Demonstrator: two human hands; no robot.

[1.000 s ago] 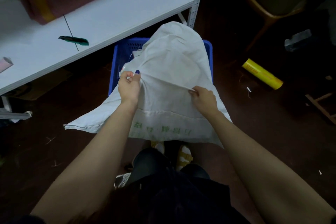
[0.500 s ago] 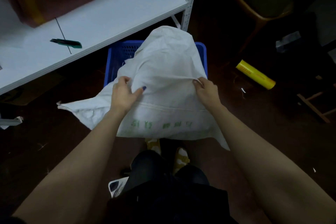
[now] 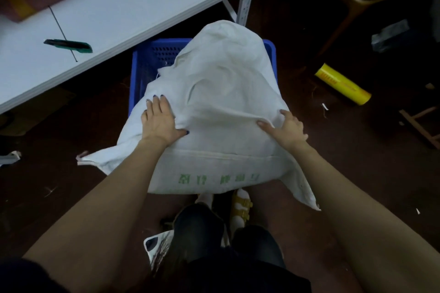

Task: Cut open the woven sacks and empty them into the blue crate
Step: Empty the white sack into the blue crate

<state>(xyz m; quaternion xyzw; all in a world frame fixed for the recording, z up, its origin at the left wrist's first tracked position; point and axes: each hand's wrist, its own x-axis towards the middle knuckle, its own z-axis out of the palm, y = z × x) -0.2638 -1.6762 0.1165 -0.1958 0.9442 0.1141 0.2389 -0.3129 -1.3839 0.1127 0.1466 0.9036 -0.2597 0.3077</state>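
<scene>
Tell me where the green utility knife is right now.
The green utility knife lies on the white table at the upper left of the head view, left of the blue crate and the woven sack over it.

I see the sack (image 3: 219, 93) blanketing the blue crate (image 3: 152, 54); only its left rear corner gapes, table (image 3: 142, 2) edge close beside.

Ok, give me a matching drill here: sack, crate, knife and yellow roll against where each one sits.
1 woven sack
2 blue crate
3 green knife
4 yellow roll

A on the white table
B on the floor, right side
C under the left hand and right hand
D beneath the woven sack

Pairs: 1-C, 2-D, 3-A, 4-B
</scene>
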